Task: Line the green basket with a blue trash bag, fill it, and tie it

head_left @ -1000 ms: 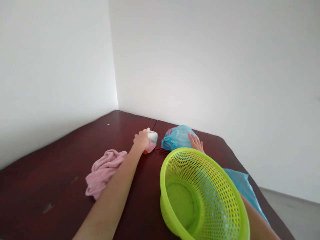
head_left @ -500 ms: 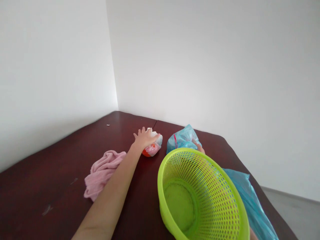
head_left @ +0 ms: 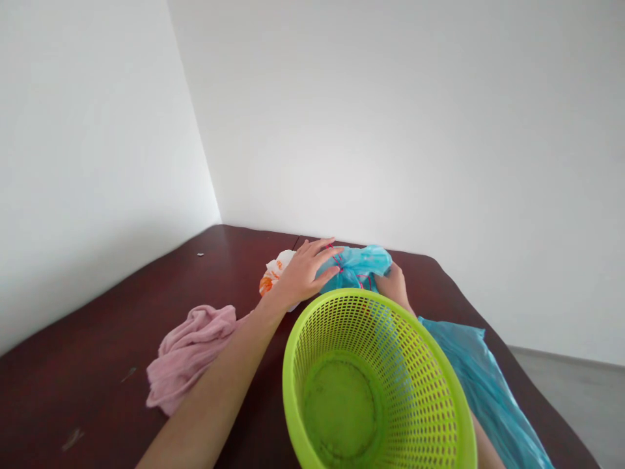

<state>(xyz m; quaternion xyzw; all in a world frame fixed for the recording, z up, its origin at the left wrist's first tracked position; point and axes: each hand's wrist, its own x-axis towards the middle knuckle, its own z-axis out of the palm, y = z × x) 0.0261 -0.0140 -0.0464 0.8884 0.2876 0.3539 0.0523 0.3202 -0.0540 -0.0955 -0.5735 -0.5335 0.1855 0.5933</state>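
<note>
My left hand reaches over the white and orange plastic bag. Its fingers are spread, and their tips meet the left side of a blue plastic bag bundled up with pink string. My right hand is at the right end of that blue bag and grips its edge, with the fingertips hidden. A green plastic basket tilts toward me in front of the bags and hides part of my right forearm.
A crumpled pink cloth lies left of my left forearm. On the right, a flat blue plastic bag stretches along the edge of the dark red table. White walls stand behind.
My left hand has moved right, from the white and orange bag to the blue bundle. The blue bundle has shifted shape, and more of my right hand shows beside it.
</note>
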